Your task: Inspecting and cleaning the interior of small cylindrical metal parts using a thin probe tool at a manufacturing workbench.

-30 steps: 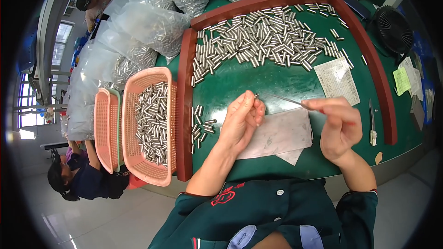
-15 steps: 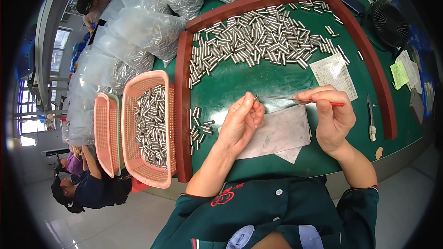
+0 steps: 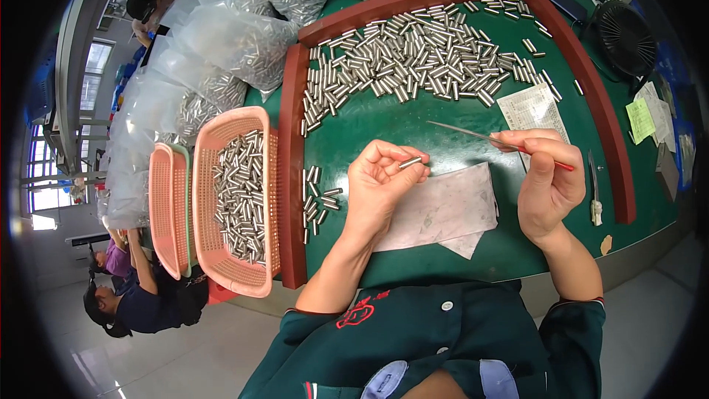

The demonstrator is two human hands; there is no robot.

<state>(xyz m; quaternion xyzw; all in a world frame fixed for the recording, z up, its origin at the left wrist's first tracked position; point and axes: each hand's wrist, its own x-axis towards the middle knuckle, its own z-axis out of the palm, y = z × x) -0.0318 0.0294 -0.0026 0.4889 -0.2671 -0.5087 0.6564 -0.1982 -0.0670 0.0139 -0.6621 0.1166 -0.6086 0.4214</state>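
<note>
My left hand (image 3: 380, 181) pinches one small shiny metal cylinder (image 3: 410, 162) between thumb and fingers, a little above a stained whitish cloth (image 3: 450, 210). In my right hand (image 3: 550, 181) is a slim, pointed metal tool with a red handle, like a needle file (image 3: 465, 131). Its tip points left and stands apart from the cylinder, farther from me. Beyond both hands lies a wide heap of similar metal cylinders (image 3: 413, 55) on the green table. A few loose cylinders (image 3: 316, 203) rest left of my left hand, along the inner side of the red frame.
A red frame (image 3: 294, 170) borders the work surface. To its left stand a pink basket (image 3: 267, 251) of cylinders and another pink basket (image 3: 166, 214). Filled plastic bags (image 3: 251, 52) line the far left. A printed sheet (image 3: 535, 114), a knife-like tool (image 3: 594, 192) and a black fan (image 3: 624, 37) are right.
The tool's tip has drawn away from the cylinder, as my right hand shifted slightly right. My left hand has turned, so the cylinder now shows along its side.
</note>
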